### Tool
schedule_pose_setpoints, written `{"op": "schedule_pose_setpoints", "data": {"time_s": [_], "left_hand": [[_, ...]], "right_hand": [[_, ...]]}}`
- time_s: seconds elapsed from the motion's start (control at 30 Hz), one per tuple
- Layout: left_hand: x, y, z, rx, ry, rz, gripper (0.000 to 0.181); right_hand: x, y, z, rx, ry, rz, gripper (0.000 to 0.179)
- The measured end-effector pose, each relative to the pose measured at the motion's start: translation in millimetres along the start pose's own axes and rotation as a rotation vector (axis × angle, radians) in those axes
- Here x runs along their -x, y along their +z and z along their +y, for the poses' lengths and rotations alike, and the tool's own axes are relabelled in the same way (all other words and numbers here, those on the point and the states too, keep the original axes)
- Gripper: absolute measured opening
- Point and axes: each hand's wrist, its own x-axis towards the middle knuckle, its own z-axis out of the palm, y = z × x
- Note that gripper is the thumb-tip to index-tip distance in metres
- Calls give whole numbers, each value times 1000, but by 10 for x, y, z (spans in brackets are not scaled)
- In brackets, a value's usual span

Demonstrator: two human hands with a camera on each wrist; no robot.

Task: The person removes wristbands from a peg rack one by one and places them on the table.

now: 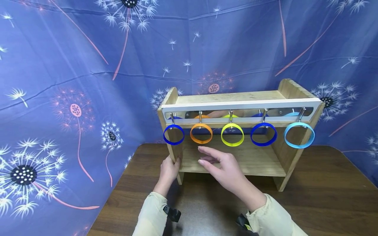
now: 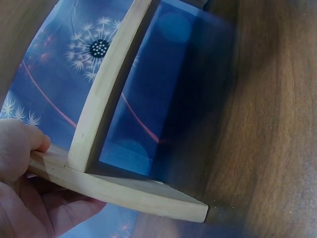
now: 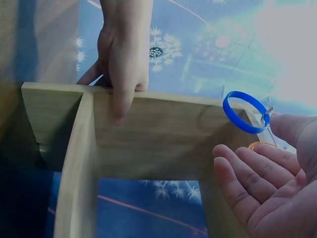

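A wooden shelf (image 1: 236, 157) stands on the table, with a white metal rail (image 1: 212, 106) along its upper front. My left hand (image 1: 169, 171) grips the edge of its left side panel (image 2: 133, 191), thumb on the inner face and fingers around the outside. In front of the shelf, my right hand (image 1: 224, 167) holds nothing, its fingers loosely extended below the orange ring (image 1: 201, 141). Left of that hangs a dark blue ring (image 1: 173, 143), which the right wrist view shows close to the right thumb. A yellow ring (image 1: 232, 144) hangs farther right.
Another dark blue ring (image 1: 263, 144) and a light blue ring (image 1: 299, 145) hang from hooks toward the rail's right end. The brown wooden table (image 1: 330, 186) reaches a blue dandelion-print cloth (image 1: 73, 59) behind and to the left.
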Motion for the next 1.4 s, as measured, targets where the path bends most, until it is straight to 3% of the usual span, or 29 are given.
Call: {"op": "schedule_pose_setpoints", "data": {"time_s": [0.2,0.67,1.17,1.4], "left_hand": [[8,3,-3,2,-2,9,15],[8,3,-15,0,-2,16,17],[4,28,-19,-13,13,30,17],[-4,25,-44,-19,28,36,19]], "right_hand": [[-87,57,-79,-9,-2,-8,39],[-289,191,-157,-49,80,-20,41],[-363,312,-191,-43,93,-21,48],[-415,372,-222,-180,171,26,47]]}}
